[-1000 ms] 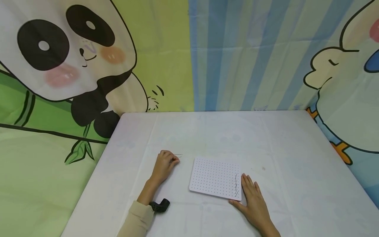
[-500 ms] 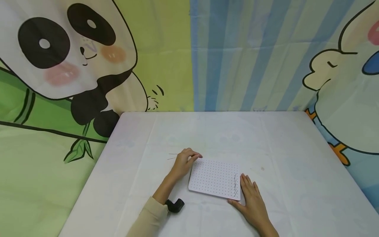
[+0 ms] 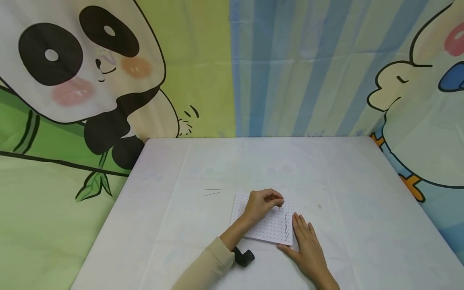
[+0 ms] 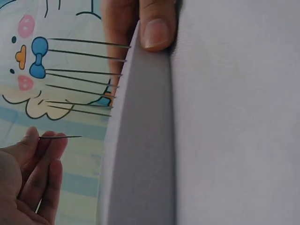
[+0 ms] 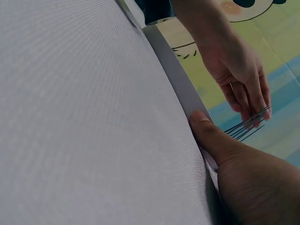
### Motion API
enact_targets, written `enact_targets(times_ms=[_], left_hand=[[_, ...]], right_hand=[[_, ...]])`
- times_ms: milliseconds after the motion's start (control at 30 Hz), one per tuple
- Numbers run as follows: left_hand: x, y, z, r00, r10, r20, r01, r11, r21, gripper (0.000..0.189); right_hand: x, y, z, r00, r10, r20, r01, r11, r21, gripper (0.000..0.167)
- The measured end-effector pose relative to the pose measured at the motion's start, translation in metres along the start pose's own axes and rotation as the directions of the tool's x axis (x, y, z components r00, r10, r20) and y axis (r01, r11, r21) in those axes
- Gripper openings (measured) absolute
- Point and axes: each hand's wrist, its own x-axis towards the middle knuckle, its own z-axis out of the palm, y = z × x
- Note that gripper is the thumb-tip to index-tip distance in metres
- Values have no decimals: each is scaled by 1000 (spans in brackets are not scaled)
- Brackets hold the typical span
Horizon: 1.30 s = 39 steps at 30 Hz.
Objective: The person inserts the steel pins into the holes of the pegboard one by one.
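My left hand (image 3: 264,202) pinches a thin dark needle (image 4: 70,136) between thumb and fingertips, over the right part of a white pegboard (image 3: 268,227) with rows of small holes. In the left wrist view, a gap shows between the needle's tip and the board's face. Several needles (image 3: 286,227) stand in a row along the board's right edge. My right hand (image 3: 308,251) rests at that edge with its fingers straight, and its thumb (image 5: 206,129) touches the board's near side.
Two loose needles (image 3: 212,189) lie on the white tablecloth (image 3: 174,225) to the left of the board. A black wrist camera (image 3: 243,257) sits on the left wrist, below the sleeve cuff. Printed curtains (image 3: 203,80) hang behind and beside the table.
My left hand has moved right from beside the loose needles, past the board's far left corner, to over its right part, carrying one needle. The right hand has stayed at the board's edge.
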Motion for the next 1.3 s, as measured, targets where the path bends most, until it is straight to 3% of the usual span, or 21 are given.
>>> enact_targets(times_ms=[133, 400, 667, 833, 967, 1100, 1300], left_hand=[[-3, -5, 11, 996, 77, 36, -78, 996, 36, 9], [-6, -8, 12, 988, 135, 71, -146, 970, 192, 9], [-8, -10, 13, 970, 178, 167, -226, 911, 345, 8], [-7, -10, 15, 954, 209, 216, -279, 883, 378, 6], [-8, -12, 18, 954, 216, 209, -283, 882, 378, 6], [-11, -14, 21, 964, 194, 183, -253, 885, 390, 6], [-18, -14, 13, 972, 105, 211, -169, 936, 310, 18]], right_hand=[[1, -1, -1, 1000, -15, -9, 15, 1000, 5, 98], [4, -2, -4, 1000, -14, 5, 14, 1000, 14, 99], [5, -1, -6, 1000, -19, 16, 19, 1000, 15, 99], [4, 1, -6, 1000, -15, 9, 15, 1000, 17, 99], [3, 1, -5, 1000, -11, 10, 11, 1000, 12, 98], [1, 1, -3, 1000, -4, 14, 4, 1000, 10, 99], [-1, 1, 0, 1000, -2, 17, 2, 1000, 0, 99]])
